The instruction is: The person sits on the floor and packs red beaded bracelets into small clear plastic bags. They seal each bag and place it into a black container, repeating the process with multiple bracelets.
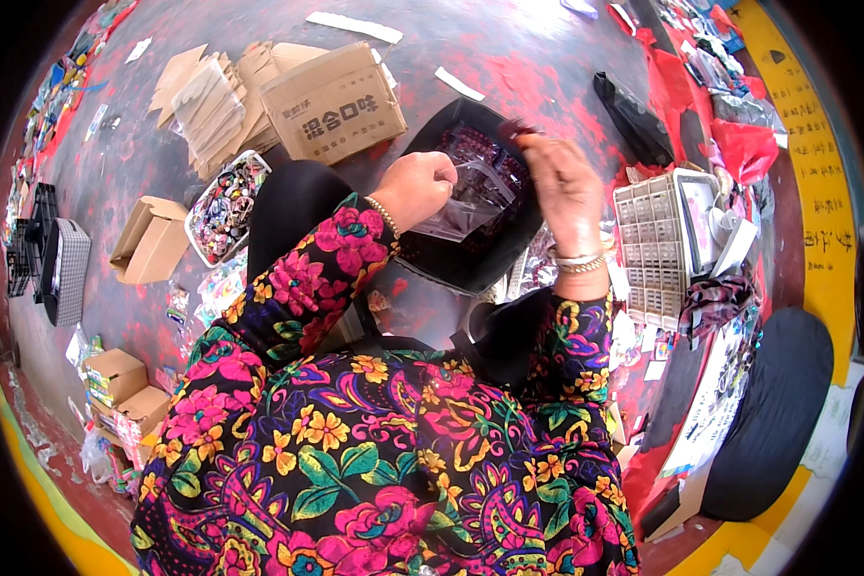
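In front of me stands a black bin (444, 266) with dark red patterned items (472, 144) in it, some under clear plastic. My left hand (419, 188) is closed at the bin's left side, its fingers pinching the edge of a clear plastic bag (463, 206) that lies over the bin's contents. Above the bin's right rim is my right hand (566, 192), slightly smeared by motion. Its fingers are closed on a small dark red item (516, 130), too blurred to name more exactly.
Flattened cardboard and a brown carton (334, 106) lie beyond the bin. A white basket of small colourful items (230, 206) and an open cardboard box (151, 240) are at left. At right are a cream plastic crate (651, 252), a black bag (634, 117) and a black oval cushion-like thing (770, 413).
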### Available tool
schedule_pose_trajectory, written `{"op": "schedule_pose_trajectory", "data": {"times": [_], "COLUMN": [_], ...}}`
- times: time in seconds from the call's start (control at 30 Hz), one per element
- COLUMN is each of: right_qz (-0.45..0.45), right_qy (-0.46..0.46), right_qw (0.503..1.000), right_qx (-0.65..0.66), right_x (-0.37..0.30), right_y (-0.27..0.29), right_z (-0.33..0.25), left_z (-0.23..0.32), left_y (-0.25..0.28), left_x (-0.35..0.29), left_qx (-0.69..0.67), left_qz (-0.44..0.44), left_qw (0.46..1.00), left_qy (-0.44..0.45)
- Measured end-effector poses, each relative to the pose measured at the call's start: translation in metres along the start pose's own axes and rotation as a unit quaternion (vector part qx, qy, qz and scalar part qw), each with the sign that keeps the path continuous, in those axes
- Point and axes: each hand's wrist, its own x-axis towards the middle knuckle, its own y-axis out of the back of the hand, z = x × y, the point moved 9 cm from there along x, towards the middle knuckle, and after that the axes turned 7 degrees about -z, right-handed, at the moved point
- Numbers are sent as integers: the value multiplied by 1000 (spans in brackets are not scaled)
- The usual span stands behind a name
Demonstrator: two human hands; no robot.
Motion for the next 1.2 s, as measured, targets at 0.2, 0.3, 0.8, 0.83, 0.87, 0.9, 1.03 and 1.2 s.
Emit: {"op": "schedule_pose_trajectory", "data": {"times": [0.2, 0.3, 0.8, 0.83, 0.87, 0.9, 1.03, 1.2], "right_qz": [-6, -89, -232, -230, -228, -226, -232, -235], "right_qy": [-52, -54, -220, -215, -210, -205, -141, -73], "right_qw": [936, 926, 907, 909, 911, 914, 951, 969], "right_qx": [347, 363, 275, 272, 271, 268, 145, -28], "right_x": [-11, -14, -20, -20, -21, -22, -21, -17], "right_y": [18, 1, -39, -40, -43, -45, -46, -45], "right_z": [2, 0, 20, 23, 30, 35, 35, 18], "left_z": [2, 7, 20, 22, 25, 28, 33, 41], "left_y": [-1, -1, -3, -2, -4, -5, -13, -15], "left_x": [-1, -2, -2, -3, -3, -3, -5, -8], "left_qx": [7, 4, -45, -42, -29, -16, 7, -18], "left_qz": [-17, -26, -38, -36, -46, -55, -85, -109], "left_qw": [1000, 1000, 996, 996, 996, 994, 988, 982], "left_qy": [2, 0, -61, -63, -76, -90, -126, -156]}}
